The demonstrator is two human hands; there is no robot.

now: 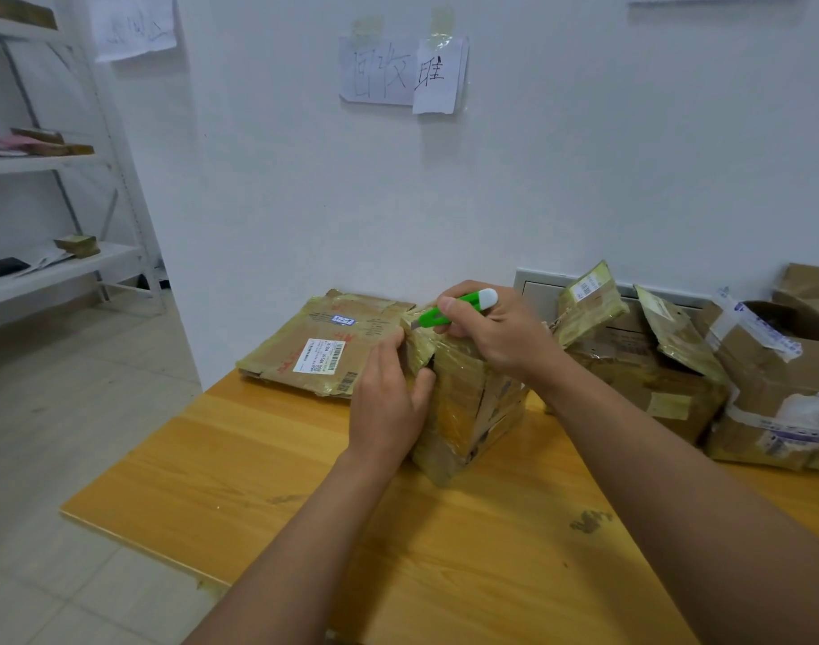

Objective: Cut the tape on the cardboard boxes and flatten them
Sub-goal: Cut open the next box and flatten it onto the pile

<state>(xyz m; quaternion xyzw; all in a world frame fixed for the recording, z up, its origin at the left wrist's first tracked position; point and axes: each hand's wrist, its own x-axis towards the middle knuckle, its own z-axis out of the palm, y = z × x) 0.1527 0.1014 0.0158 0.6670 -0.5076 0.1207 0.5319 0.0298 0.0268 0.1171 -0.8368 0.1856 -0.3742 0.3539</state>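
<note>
We see a small taped cardboard box (468, 407) standing on the wooden desk (258, 481), roughly at its middle, wrapped in glossy yellowish tape. Our left hand (389, 398) has its grip closed on the box's upper left edge, fingers curled over a raised flap (417, 342) and thumb pressed against the near face. Our right hand (491, 332) has its grip wrapped round a green utility knife (459, 309) with a white end cap; the blade tip points left and sits at the top of the flap, just beside the left fingertips.

Behind the box, on the far left part of the desk, lies a flattened box (324, 346) with a white shipping label, its far edge against the white wall (538, 179). To the right stand more boxes: an opened box (645, 365) with upright flaps, and further right another opened box (780, 402) with white and blue tape. Two handwritten paper sheets (398, 72) are taped to the wall above. At far left a white metal shelf (49, 272) holds a few small items.
</note>
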